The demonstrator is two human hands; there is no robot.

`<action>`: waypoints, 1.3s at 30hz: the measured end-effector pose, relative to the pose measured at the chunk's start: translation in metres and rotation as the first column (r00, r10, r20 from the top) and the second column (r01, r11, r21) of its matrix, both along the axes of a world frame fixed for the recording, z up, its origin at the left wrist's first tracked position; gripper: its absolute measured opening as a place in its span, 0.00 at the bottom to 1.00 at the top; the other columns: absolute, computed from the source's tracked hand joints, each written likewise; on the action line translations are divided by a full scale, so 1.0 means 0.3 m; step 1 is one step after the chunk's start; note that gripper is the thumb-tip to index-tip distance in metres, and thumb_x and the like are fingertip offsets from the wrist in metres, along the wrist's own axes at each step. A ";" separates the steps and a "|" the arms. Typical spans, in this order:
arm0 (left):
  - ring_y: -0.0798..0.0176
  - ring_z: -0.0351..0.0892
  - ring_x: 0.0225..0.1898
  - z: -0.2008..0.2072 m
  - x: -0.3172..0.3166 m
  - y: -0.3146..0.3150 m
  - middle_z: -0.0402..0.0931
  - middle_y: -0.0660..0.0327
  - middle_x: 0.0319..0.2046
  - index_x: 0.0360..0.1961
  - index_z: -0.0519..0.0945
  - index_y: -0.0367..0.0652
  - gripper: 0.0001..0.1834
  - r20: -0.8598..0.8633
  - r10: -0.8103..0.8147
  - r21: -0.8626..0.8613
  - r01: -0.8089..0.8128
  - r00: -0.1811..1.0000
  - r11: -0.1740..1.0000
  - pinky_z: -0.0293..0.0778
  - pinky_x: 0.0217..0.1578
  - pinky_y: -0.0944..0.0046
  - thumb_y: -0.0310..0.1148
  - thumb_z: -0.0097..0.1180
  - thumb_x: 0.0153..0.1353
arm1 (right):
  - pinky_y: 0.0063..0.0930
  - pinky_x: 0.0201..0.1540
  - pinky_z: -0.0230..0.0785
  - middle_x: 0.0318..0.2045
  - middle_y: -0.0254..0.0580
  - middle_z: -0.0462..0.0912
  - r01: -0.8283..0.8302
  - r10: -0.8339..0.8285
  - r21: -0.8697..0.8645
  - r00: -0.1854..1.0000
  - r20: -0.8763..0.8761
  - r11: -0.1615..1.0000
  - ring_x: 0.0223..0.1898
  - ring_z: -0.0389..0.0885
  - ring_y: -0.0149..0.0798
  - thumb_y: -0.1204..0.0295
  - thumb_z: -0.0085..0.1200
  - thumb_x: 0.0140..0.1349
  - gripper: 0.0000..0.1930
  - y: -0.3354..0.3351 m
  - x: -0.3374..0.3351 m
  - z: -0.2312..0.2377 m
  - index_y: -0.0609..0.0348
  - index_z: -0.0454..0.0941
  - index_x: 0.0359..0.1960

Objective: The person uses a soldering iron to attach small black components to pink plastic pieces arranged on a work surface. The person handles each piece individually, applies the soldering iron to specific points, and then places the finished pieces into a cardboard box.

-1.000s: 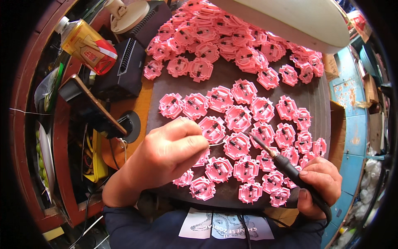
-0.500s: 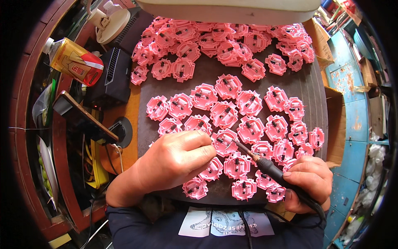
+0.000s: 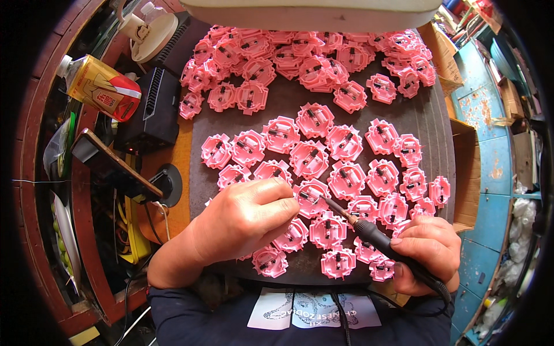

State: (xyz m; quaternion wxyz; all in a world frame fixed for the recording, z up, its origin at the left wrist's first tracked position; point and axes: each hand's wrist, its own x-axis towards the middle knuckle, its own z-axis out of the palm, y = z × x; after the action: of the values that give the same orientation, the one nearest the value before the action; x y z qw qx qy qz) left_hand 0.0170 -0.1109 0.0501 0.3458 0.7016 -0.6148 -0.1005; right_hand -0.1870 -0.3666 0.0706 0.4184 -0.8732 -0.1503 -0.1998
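My right hand is wrapped round the black handle of a soldering iron. The iron's thin tip points up and left, reaching into a pink plastic housing with small dark and pale parts inside. Beside that housing's left edge, my left hand is closed in a pinch; whatever its fingertips hold is hidden. Similar pink housings lie spread around both hands on a dark grey work surface, open side up.
Many more pink housings are heaped at the far side, below a pale overhanging cover. Left stand a black box, a yellow-red bottle and a phone on a stand. A cardboard box is at right.
The view has shifted slightly. The iron's tip sits a little further left and deeper over the same housing; both hands keep their grips.
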 end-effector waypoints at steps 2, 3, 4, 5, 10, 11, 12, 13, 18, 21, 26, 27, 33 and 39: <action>0.49 0.86 0.35 -0.001 -0.001 -0.001 0.82 0.54 0.37 0.38 0.84 0.38 0.12 0.005 0.008 -0.004 -0.008 1.000 1.000 0.81 0.33 0.54 0.19 0.72 0.53 | 0.36 0.23 0.75 0.25 0.48 0.84 0.004 -0.004 0.003 1.000 0.002 1.000 0.20 0.83 0.45 0.78 0.66 0.50 0.16 0.001 0.000 -0.002 0.66 0.83 0.42; 0.49 0.86 0.35 0.001 -0.001 -0.002 0.82 0.54 0.37 0.38 0.84 0.38 0.12 0.006 0.005 -0.002 -0.005 1.000 1.000 0.81 0.33 0.54 0.19 0.72 0.53 | 0.36 0.23 0.75 0.25 0.48 0.84 0.005 -0.005 0.003 1.000 0.002 1.000 0.20 0.83 0.45 0.78 0.66 0.50 0.16 0.001 0.001 -0.001 0.66 0.83 0.42; 0.49 0.86 0.35 0.004 0.000 -0.002 0.82 0.54 0.37 0.39 0.84 0.38 0.12 0.007 0.001 0.000 -0.001 1.000 1.000 0.81 0.33 0.54 0.19 0.72 0.53 | 0.36 0.23 0.75 0.25 0.48 0.84 0.006 -0.006 0.003 1.000 0.002 1.000 0.20 0.83 0.45 0.78 0.66 0.50 0.16 0.001 0.001 0.000 0.66 0.83 0.42; 0.49 0.86 0.35 0.006 0.000 -0.002 0.82 0.54 0.37 0.39 0.84 0.38 0.12 0.008 -0.003 0.002 0.003 1.000 1.000 0.81 0.33 0.54 0.19 0.72 0.54 | 0.35 0.23 0.74 0.25 0.48 0.84 0.005 -0.005 0.002 1.000 0.003 1.000 0.20 0.83 0.44 0.78 0.66 0.50 0.16 -0.001 0.001 0.000 0.66 0.83 0.42; 0.49 0.86 0.35 -0.004 0.004 -0.006 0.81 0.54 0.37 0.39 0.84 0.37 0.12 -0.002 -0.005 -0.004 0.005 1.000 1.000 0.81 0.33 0.54 0.18 0.72 0.54 | 0.35 0.22 0.74 0.26 0.48 0.85 -0.008 0.008 0.018 1.000 0.010 1.000 0.20 0.82 0.43 0.78 0.66 0.50 0.16 -0.001 0.002 -0.001 0.67 0.83 0.43; 0.49 0.85 0.35 -0.004 0.005 -0.006 0.81 0.54 0.37 0.39 0.84 0.37 0.12 -0.006 -0.006 -0.001 0.006 1.000 1.000 0.81 0.33 0.54 0.18 0.71 0.54 | 0.35 0.22 0.74 0.26 0.48 0.85 -0.011 0.011 0.016 1.000 0.012 1.000 0.20 0.82 0.43 0.78 0.66 0.50 0.17 -0.003 0.002 -0.003 0.67 0.83 0.43; 0.49 0.85 0.34 -0.005 0.005 -0.008 0.81 0.54 0.37 0.39 0.84 0.37 0.12 -0.004 -0.005 -0.003 0.005 1.000 1.000 0.81 0.33 0.54 0.18 0.71 0.54 | 0.35 0.22 0.74 0.26 0.47 0.85 -0.013 0.013 0.013 1.000 0.013 1.000 0.20 0.82 0.43 0.78 0.66 0.50 0.17 -0.005 0.001 -0.005 0.67 0.83 0.43; 0.49 0.85 0.34 -0.006 0.005 -0.009 0.81 0.54 0.37 0.39 0.84 0.37 0.12 -0.002 -0.005 -0.004 0.005 1.000 1.000 0.81 0.33 0.54 0.18 0.71 0.54 | 0.35 0.22 0.74 0.26 0.47 0.85 -0.015 0.015 0.011 1.000 0.014 1.000 0.20 0.82 0.43 0.78 0.66 0.50 0.17 -0.006 0.001 -0.006 0.67 0.83 0.44; 0.49 0.85 0.34 -0.007 0.007 -0.014 0.81 0.54 0.37 0.39 0.84 0.37 0.12 -0.004 -0.001 -0.001 0.001 1.000 1.000 0.81 0.33 0.54 0.18 0.72 0.54 | 0.35 0.23 0.74 0.26 0.47 0.85 -0.019 0.019 0.020 1.000 0.001 1.000 0.20 0.82 0.43 0.78 0.67 0.50 0.17 -0.005 0.001 -0.005 0.67 0.83 0.44; 0.49 0.85 0.34 -0.006 0.006 -0.013 0.81 0.54 0.36 0.39 0.85 0.37 0.12 -0.007 0.007 -0.001 -0.007 1.000 1.000 0.81 0.33 0.55 0.18 0.72 0.54 | 0.35 0.23 0.74 0.26 0.48 0.85 -0.011 0.011 0.012 1.000 0.003 1.000 0.20 0.82 0.44 0.78 0.67 0.50 0.17 -0.005 0.001 0.002 0.67 0.83 0.44; 0.50 0.86 0.34 -0.005 0.012 -0.003 0.82 0.55 0.36 0.39 0.85 0.37 0.12 0.006 0.048 -0.057 -0.048 0.999 0.997 0.81 0.34 0.56 0.18 0.72 0.53 | 0.36 0.24 0.75 0.27 0.48 0.85 0.003 -0.003 0.021 1.000 0.009 1.000 0.21 0.83 0.45 0.79 0.67 0.50 0.18 -0.002 0.003 0.003 0.67 0.82 0.45; 0.51 0.86 0.34 -0.006 0.016 -0.001 0.82 0.55 0.36 0.39 0.85 0.37 0.12 0.012 0.046 -0.046 -0.045 0.999 0.998 0.81 0.34 0.56 0.18 0.72 0.53 | 0.36 0.24 0.75 0.27 0.48 0.85 -0.005 0.005 0.023 1.000 0.002 1.000 0.22 0.83 0.45 0.80 0.67 0.50 0.19 0.002 0.005 0.001 0.67 0.82 0.46; 0.51 0.86 0.34 -0.012 0.026 0.005 0.83 0.55 0.36 0.38 0.85 0.37 0.12 0.026 0.040 -0.030 -0.039 0.999 0.999 0.82 0.33 0.57 0.18 0.72 0.53 | 0.36 0.25 0.76 0.28 0.49 0.86 -0.025 0.025 0.011 1.000 -0.006 1.000 0.23 0.84 0.45 0.80 0.67 0.53 0.18 0.009 0.021 -0.006 0.67 0.81 0.47; 0.51 0.86 0.34 -0.013 0.027 0.009 0.83 0.55 0.36 0.38 0.85 0.38 0.12 0.027 0.037 -0.018 -0.037 0.999 0.999 0.82 0.33 0.57 0.18 0.72 0.53 | 0.35 0.25 0.74 0.29 0.49 0.86 -0.028 0.028 0.007 1.000 -0.003 1.000 0.23 0.83 0.44 0.79 0.67 0.54 0.17 0.012 0.026 -0.010 0.68 0.82 0.46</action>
State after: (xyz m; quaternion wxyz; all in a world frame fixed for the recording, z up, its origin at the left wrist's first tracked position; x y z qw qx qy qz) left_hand 0.0251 -0.1083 0.0462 0.3454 0.7110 -0.6074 -0.0790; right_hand -0.1791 -0.3632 0.0675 0.4244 -0.8698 -0.1610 -0.1934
